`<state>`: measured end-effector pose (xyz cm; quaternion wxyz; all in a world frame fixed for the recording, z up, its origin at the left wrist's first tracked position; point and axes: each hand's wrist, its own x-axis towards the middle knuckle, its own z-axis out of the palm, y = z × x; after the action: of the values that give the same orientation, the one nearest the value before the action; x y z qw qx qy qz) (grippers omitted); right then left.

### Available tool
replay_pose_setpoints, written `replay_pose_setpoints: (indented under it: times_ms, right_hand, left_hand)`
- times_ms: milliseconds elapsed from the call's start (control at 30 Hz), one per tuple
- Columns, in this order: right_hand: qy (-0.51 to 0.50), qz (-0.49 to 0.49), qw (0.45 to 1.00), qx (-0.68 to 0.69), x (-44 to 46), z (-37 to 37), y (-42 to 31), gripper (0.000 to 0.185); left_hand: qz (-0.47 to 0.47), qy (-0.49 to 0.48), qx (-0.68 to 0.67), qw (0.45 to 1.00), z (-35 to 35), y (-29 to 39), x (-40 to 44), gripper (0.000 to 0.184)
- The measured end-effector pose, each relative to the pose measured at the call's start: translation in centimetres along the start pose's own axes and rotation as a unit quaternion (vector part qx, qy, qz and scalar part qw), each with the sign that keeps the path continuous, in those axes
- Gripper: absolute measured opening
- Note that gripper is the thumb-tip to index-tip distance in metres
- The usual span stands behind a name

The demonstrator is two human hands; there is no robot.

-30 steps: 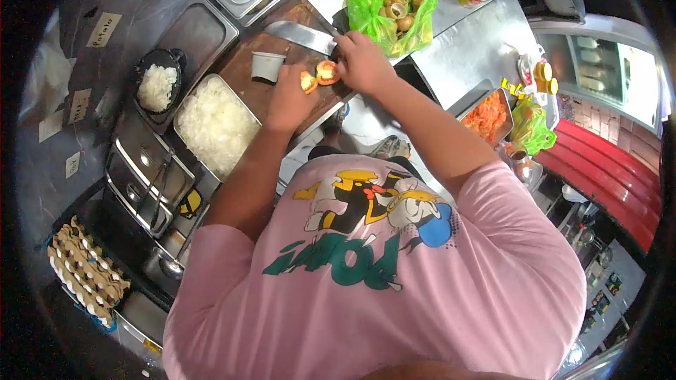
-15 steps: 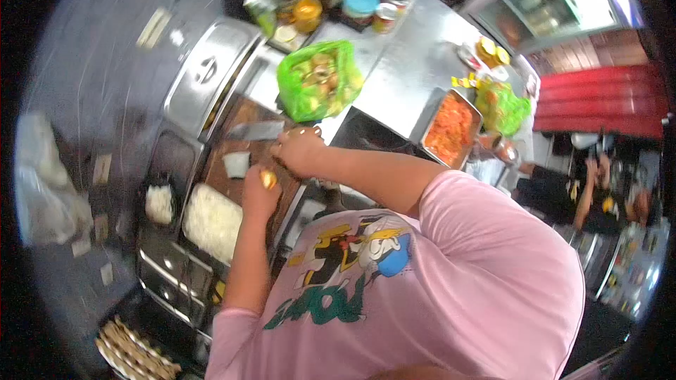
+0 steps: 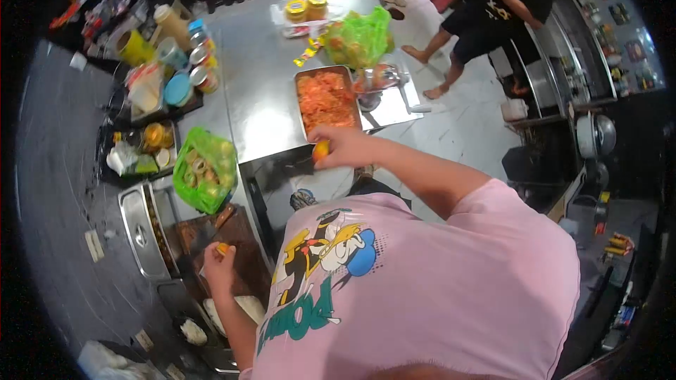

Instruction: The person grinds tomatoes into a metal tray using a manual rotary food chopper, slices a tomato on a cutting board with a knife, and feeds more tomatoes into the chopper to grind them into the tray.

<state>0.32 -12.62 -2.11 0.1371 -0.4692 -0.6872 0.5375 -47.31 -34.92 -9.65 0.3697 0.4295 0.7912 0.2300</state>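
Note:
My right hand [image 3: 341, 146] is closed around a round orange-yellow piece of produce [image 3: 321, 150], its exact kind unclear. It is by the near edge of a metal tray [image 3: 299, 116] filled with chopped orange-red food [image 3: 326, 98]. My left hand [image 3: 220, 267] pinches a smaller orange-yellow piece [image 3: 222, 248] above a brown cutting board [image 3: 243, 260]. A brown, handle-like object [image 3: 225, 216] lies at the board's far side. Beyond the board sits an open green plastic bag [image 3: 204, 169] with produce scraps inside.
A second green bag [image 3: 359, 35] and yellow-lidded jars [image 3: 307, 7] stand on the steel table [image 3: 260, 91]. A lidded steel pan [image 3: 143, 232] borders the board. White chopped food [image 3: 250, 306] lies near my left forearm. Another person [image 3: 486, 14] stands at the upper right.
My right hand has left the board and moved to the tray, holding an orange-yellow piece. My left hand remains over the board. The view has swung right.

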Motion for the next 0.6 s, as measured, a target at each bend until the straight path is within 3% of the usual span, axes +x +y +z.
replay_pose_setpoints:
  times_ms: [33,67,133,200,267,333,433,600]
  right_hand:
    - [0.056,-0.050,0.997,0.012,-1.1,-2.2,1.7,0.059]
    - [0.095,-0.030,0.992,0.077,-2.1,-4.4,3.3,0.057]
    - [0.174,0.015,0.975,0.140,-4.6,-9.2,4.2,0.054]
    - [0.229,-0.034,0.963,0.140,-6.4,-12.6,2.7,0.057]
    - [0.324,-0.094,0.940,-0.056,-6.3,-15.7,4.3,0.060]
    - [0.308,-0.076,0.947,-0.043,-5.2,-17.2,6.7,0.065]
    - [0.248,-0.135,0.949,-0.139,-3.4,-18.8,10.7,0.070]
    - [0.231,-0.160,0.954,-0.104,-5.5,-22.1,13.7,0.073]
  left_hand:
    - [-0.024,-0.024,-0.081,0.996,0.2,2.2,1.0,0.038]
    - [-0.050,-0.045,-0.162,0.984,0.6,4.2,1.9,0.036]
    - [-0.037,-0.065,-0.187,0.980,1.8,5.7,4.9,0.034]
    - [-0.043,-0.102,-0.229,0.967,3.3,8.1,7.2,0.037]
    - [-0.078,-0.088,-0.240,0.964,5.6,12.9,7.8,0.039]
    - [-0.039,-0.117,-0.274,0.954,7.9,16.7,8.2,0.046]
    - [-0.015,-0.115,-0.248,0.962,12.0,23.5,6.7,0.051]
    - [-0.010,-0.146,-0.252,0.957,18.4,31.8,4.3,0.047]
